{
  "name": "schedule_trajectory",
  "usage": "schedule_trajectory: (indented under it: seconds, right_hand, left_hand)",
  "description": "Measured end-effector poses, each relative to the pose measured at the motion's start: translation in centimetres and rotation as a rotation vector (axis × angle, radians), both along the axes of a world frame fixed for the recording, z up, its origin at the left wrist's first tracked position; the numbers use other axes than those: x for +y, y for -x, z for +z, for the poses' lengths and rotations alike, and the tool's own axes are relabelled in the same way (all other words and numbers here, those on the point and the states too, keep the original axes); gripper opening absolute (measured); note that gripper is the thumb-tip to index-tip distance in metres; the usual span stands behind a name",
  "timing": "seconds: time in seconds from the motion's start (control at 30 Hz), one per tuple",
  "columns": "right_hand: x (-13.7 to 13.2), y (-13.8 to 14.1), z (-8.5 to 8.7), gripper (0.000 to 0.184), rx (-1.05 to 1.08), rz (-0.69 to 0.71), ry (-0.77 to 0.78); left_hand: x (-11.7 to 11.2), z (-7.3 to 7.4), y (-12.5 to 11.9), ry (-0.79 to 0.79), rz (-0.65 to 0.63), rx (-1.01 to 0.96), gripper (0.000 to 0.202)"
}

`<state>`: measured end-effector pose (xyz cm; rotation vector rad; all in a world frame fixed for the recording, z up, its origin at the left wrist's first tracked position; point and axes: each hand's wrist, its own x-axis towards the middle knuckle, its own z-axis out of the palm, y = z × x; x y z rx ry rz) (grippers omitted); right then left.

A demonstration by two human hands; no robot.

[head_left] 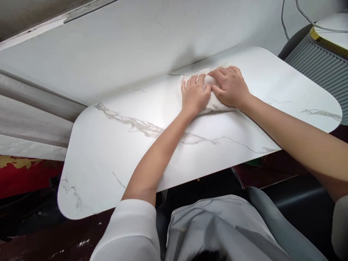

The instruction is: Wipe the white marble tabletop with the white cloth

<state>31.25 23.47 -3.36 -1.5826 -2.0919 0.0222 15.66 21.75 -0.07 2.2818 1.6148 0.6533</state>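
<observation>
Pressing a bunched white cloth (pixel 216 105) near the tabletop's (pixel 108 156) far edge with 2 hands

The cloth lies close to the far edge, nearer the far right corner of the tabletop than its far left corner. The left hand (pixel 195 95) rests flat on the cloth's left part, fingers parted and pointing toward the far edge; that spread probably shares the push over a broad patch. The right hand (pixel 231 86) covers the right part, its fingers closer together and bent over the top; whether their tips pinch any fabric, I cannot tell. Both thumbs turn inward and the 2 hands sit just beside each other, a placing that likely makes them act as 1 wide pad. The left arm (pixel 160 152) and the right arm (pixel 293 127) reach in across the near edge, which would let the shoulders lend weight. Behind the far edge stands a pale wall (pixel 122 50), likely limiting how far the cloth can slide that way. Light folds, perhaps a curtain (pixel 32 123), hang beside the far left corner, well apart from the cloth.
</observation>
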Motion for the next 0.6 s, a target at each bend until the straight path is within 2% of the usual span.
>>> schedule_trajectory:
  seconds: [0.13, 0.37, 0.47, 0.6]
  right_hand:
    - [3.0, 0.3, 0.5, 0.074, -0.015, -0.033, 0.025]
    - [5.4, 0.8, 2.0, 0.045, -0.050, -0.078, 0.016]
    - [6.5, 0.5, 2.1, 0.044, -0.034, -0.074, 0.039]
    - [8.0, 0.0, 2.3, 0.050, -0.036, -0.049, -0.007]
  left_hand:
    - [2.9, -0.3, -0.1, -0.024, 0.009, -0.027, 0.042]
    - [6.6, -0.4, -0.6, -0.018, 0.044, -0.053, 0.043]
    - [7.7, -0.3, -0.8, 0.000, 0.073, -0.047, 0.047]
    - [8.9, -0.1, -1.3, 0.020, 0.095, -0.039, 0.053]
